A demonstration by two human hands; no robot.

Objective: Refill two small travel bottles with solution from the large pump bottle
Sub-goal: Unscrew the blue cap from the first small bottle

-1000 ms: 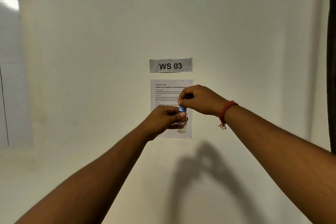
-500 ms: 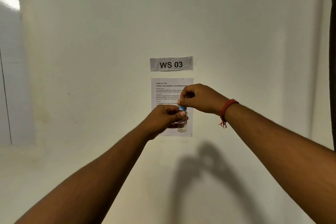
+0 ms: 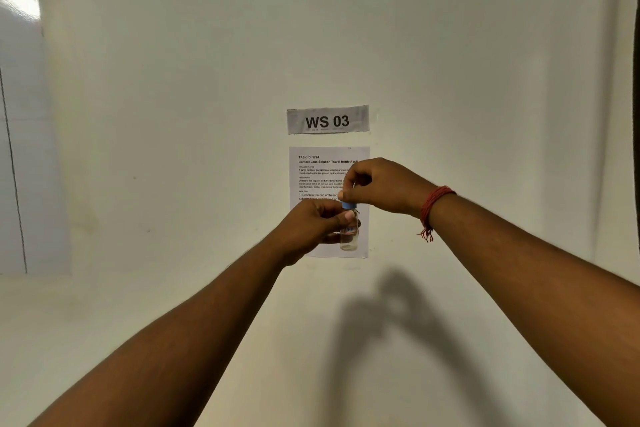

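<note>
Blue cap (image 3: 349, 205) is being pinched by the right hand (image 3: 382, 185) atop a small clear bottle (image 3: 349, 236) that the left hand (image 3: 317, 224) is gripping, both raised before a white wall (image 3: 207, 114) bearing a taped instruction sheet (image 3: 318, 177) under a "WS 03" label (image 3: 327, 120).

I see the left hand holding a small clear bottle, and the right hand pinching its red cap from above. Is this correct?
Not quite: the head view shows the cap is blue, not red; the red thing is the thread band on the right wrist. The rest holds: the left hand holds the small clear bottle, and the right hand pinches its cap from above.
</note>
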